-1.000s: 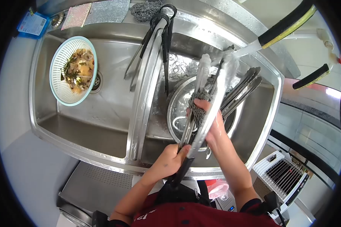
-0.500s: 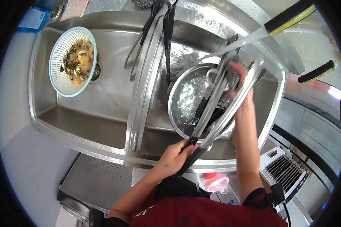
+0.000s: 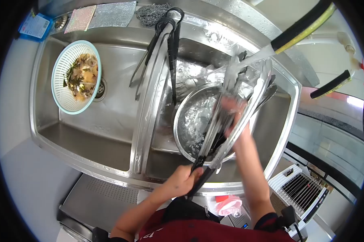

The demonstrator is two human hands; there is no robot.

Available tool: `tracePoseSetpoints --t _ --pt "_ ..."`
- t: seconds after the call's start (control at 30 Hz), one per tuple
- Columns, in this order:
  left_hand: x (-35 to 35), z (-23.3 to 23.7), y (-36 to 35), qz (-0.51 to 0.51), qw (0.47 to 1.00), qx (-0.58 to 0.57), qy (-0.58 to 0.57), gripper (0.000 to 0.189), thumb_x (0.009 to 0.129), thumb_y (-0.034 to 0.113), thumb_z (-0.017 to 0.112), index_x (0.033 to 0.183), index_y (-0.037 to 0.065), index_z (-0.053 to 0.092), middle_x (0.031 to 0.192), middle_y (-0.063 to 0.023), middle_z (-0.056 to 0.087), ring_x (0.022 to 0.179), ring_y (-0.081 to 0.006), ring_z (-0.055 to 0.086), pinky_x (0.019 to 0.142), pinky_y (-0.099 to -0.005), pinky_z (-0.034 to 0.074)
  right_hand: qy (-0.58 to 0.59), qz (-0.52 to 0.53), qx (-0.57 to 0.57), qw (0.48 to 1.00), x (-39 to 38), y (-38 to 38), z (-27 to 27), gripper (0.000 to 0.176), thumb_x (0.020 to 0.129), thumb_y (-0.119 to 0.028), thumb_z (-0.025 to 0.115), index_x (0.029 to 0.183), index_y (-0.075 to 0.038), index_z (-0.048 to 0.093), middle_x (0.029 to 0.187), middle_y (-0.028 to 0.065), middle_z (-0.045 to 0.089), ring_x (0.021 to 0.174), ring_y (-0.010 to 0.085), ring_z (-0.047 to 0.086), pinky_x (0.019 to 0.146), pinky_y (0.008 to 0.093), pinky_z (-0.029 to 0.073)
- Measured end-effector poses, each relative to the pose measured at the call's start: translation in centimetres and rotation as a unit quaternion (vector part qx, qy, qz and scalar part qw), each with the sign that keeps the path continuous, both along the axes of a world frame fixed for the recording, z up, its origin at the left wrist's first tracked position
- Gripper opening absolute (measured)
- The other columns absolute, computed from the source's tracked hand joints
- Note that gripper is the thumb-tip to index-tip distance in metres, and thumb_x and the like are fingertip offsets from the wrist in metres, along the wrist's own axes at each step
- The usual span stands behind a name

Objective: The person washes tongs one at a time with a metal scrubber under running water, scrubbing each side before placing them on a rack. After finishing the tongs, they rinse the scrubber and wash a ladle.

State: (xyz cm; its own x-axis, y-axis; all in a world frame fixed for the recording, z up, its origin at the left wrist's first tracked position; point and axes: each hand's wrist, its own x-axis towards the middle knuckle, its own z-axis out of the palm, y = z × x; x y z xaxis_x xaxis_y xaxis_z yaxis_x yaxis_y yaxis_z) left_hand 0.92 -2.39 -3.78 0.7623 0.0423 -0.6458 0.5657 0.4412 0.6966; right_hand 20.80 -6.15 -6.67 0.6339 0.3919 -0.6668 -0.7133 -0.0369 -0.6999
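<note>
My left hand [image 3: 180,181] is closed around the black handle end of a pair of long metal tongs [image 3: 253,103], held spread above the right sink. My right hand [image 3: 235,107], smeared by motion, is between the two tong arms, against the metal partway up. Water from a black and yellow hose [image 3: 299,32] pours over the upper ends of the tongs. Below them stands a round metal bowl [image 3: 179,121] of rippling water, with dark-handled utensils partly hidden behind the tongs and my right hand.
More black-handled tongs [image 3: 172,44] hang over the sink divider [image 3: 139,133]. A pale strainer basket [image 3: 61,86] with food scraps sits in the left sink. Along the back ledge lie a dark scourer [image 3: 151,14] and a silvery pad [image 3: 111,15]. A slatted appliance [image 3: 303,187] stands at right.
My right hand has slid down along the tongs, closer to my left hand. The left hand keeps its hold on the handles. The whole view has shifted slightly.
</note>
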Motion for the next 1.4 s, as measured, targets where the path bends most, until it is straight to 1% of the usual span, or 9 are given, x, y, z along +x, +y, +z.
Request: tracePoseSetpoints --t 0.37,0.5,0.7,0.77,0.87,1.0,1.13,1.23,1.4 --pt "-0.6 0.5 0.4 0.006 0.995 -0.095 0.040 0.028 0.089 0.019 0.040 0.073 0.000 0.052 0.057 0.0022 0.047 0.052 -0.0044 0.044 0.045 -0.0210 0.037 0.029 0.035 -0.058 0.997 -1.7 -0.2 -1.4 0.026 0.068 -0.003 0.059 0.091 0.005 0.053 0.076 0.0135 0.057 0.060 0.0222 0.058 0.052 0.0314 0.049" --pt "-1.7 0.6 -0.6 0.015 0.993 -0.105 0.044 0.029 0.089 0.020 0.040 0.074 0.000 0.055 0.057 0.0009 0.049 0.052 -0.0049 0.046 0.045 -0.0210 0.038 0.055 0.008 0.090 0.994 6.7 4.1 -2.2 0.023 0.071 -0.010 0.059 0.090 0.002 0.054 0.081 0.0108 0.058 0.070 0.0207 0.058 0.062 0.0298 0.049" --pt "-1.7 0.5 0.7 -0.007 0.990 -0.129 0.064 0.028 0.089 0.019 0.041 0.074 0.000 0.055 0.058 0.0004 0.050 0.052 -0.0052 0.047 0.045 -0.0214 0.038 0.016 0.075 -0.041 0.996 -2.4 0.7 -0.9 0.032 0.070 -0.014 0.059 0.097 0.001 0.056 0.095 0.0119 0.055 0.082 0.0189 0.055 0.073 0.0337 0.045" --pt "-1.7 0.7 0.9 -0.006 0.991 -0.119 0.067 0.029 0.089 0.020 0.041 0.074 0.000 0.056 0.058 0.0003 0.050 0.052 -0.0052 0.047 0.045 -0.0217 0.038 -0.066 0.098 -0.109 0.987 -1.2 2.7 1.3 0.031 0.070 -0.013 0.058 0.097 0.001 0.056 0.092 0.0111 0.056 0.081 0.0195 0.055 0.072 0.0324 0.046" --pt "-1.8 1.6 0.3 0.007 0.992 -0.109 0.058 0.030 0.089 0.021 0.040 0.071 0.001 0.051 0.056 0.0014 0.047 0.050 -0.0052 0.043 0.043 -0.0224 0.036 0.091 0.037 0.094 0.991 6.1 3.8 -2.5 0.020 0.073 -0.015 0.056 0.086 -0.001 0.055 0.082 0.0118 0.057 0.068 0.0196 0.058 0.061 0.0314 0.051" --pt "-2.0 1.6 1.0 0.009 0.994 -0.105 0.034 0.031 0.090 0.021 0.039 0.067 0.002 0.047 0.053 0.0024 0.042 0.048 -0.0047 0.040 0.042 -0.0230 0.034 -0.050 0.030 -0.043 0.997 1.2 5.0 3.4 0.029 0.068 -0.018 0.059 0.088 0.001 0.054 0.080 0.0114 0.056 0.065 0.0200 0.057 0.057 0.0299 0.050" --pt "-1.4 1.0 1.3 -0.014 0.989 -0.142 0.047 0.031 0.089 0.023 0.041 0.072 0.001 0.055 0.058 0.0008 0.050 0.052 -0.0055 0.047 0.045 -0.0216 0.038 -0.041 0.091 -0.094 0.991 0.1 2.7 1.1 0.020 0.071 -0.010 0.057 0.089 0.000 0.056 0.084 0.0091 0.057 0.072 0.0183 0.055 0.066 0.0301 0.047" --pt "-1.5 1.0 0.5 0.010 0.987 -0.154 0.043 0.032 0.089 0.023 0.041 0.071 0.001 0.055 0.057 0.0011 0.049 0.052 -0.0053 0.047 0.045 -0.0214 0.037 0.079 -0.019 0.110 0.991 4.4 3.5 -0.1 0.024 0.071 -0.014 0.058 0.091 -0.001 0.055 0.083 0.0095 0.056 0.068 0.0203 0.056 0.064 0.0331 0.049" --pt "-0.7 0.5 1.5 -0.011 0.991 -0.113 0.067 0.035 0.088 0.028 0.042 0.071 0.001 0.055 0.056 0.0010 0.049 0.052 -0.0049 0.046 0.044 -0.0207 0.036 0.021 0.028 -0.072 0.997 -2.9 0.7 0.0 0.027 0.067 -0.007 0.059 0.091 0.002 0.051 0.073 0.0109 0.054 0.064 0.0215 0.057 0.058 0.0323 0.050"
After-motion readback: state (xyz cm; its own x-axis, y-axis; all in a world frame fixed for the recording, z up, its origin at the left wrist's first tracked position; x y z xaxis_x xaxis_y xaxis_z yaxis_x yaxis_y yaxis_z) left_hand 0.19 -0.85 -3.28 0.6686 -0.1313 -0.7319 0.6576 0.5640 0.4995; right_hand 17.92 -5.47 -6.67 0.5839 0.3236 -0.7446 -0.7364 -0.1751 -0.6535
